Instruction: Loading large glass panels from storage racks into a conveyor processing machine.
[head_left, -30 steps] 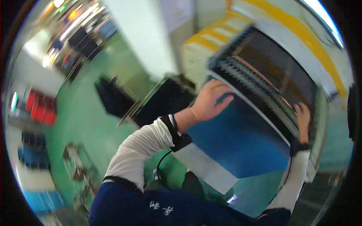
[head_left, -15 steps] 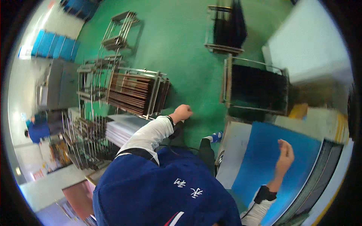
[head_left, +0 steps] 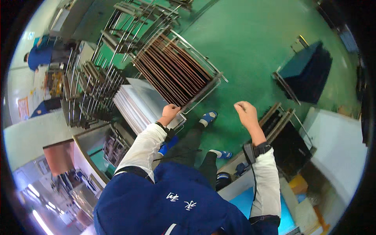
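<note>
My left hand (head_left: 169, 112) is loosely closed, with nothing visible in it. It appears just in front of the near corner of a metal rack (head_left: 211, 84) full of upright brown panels (head_left: 172, 64); I cannot tell whether it touches. Below that hand stands a stack of pale sheets (head_left: 137, 103), set on edge. Over the green floor, my right hand (head_left: 247, 117) hangs in the air, fingers curled together and no object visible in them. The closest thing to it is a rack of dark panels (head_left: 290, 145) at the right.
Dark blue sheets (head_left: 307, 70) lean on a frame at the far right. Bare metal racks (head_left: 94, 88) crowd the left side, and a person in blue (head_left: 41, 53) is beyond them. A bright blue surface (head_left: 244, 201) and a white panel (head_left: 337, 133) lie to my right.
My view has turned toward the right, and the rack of brown panels appears larger. My right hand has moved from above the blue surface to over the green floor, its fingers more curled.
</note>
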Demonstrator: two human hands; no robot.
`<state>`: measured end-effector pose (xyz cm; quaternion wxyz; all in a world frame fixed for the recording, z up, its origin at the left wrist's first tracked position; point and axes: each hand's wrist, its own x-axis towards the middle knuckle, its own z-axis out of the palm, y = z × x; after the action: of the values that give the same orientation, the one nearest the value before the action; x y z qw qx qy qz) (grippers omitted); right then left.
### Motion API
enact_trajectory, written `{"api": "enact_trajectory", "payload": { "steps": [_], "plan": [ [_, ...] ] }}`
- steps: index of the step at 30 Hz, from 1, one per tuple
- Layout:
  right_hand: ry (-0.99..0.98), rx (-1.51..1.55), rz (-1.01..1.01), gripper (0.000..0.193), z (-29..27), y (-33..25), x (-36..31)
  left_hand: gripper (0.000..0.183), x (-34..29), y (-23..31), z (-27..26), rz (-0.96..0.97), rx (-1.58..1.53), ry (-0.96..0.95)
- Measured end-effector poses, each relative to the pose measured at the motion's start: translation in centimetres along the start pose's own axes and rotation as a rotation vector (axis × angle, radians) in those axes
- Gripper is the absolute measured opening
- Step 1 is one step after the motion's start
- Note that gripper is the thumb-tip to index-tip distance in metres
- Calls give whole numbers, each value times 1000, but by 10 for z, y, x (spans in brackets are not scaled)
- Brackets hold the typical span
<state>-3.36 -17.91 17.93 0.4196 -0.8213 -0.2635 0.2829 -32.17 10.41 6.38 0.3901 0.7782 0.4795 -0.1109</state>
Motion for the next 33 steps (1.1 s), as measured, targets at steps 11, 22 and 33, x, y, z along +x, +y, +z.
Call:
{"api": "enact_trajectory", "payload": {
  "steps": [11, 22, 33],
  "plan": [
    [-166, -230, -16, 40, 154, 16, 213, 48, 64, -71, -12, -420, -389, 284],
    [-263, -183, 113, 54, 206, 41, 273, 52, 84, -71, -9, -511, -553, 215],
    [-188, -680, -337, 23, 231, 19, 275, 51, 82, -68, -14, -439, -573, 241]
  ]
}}
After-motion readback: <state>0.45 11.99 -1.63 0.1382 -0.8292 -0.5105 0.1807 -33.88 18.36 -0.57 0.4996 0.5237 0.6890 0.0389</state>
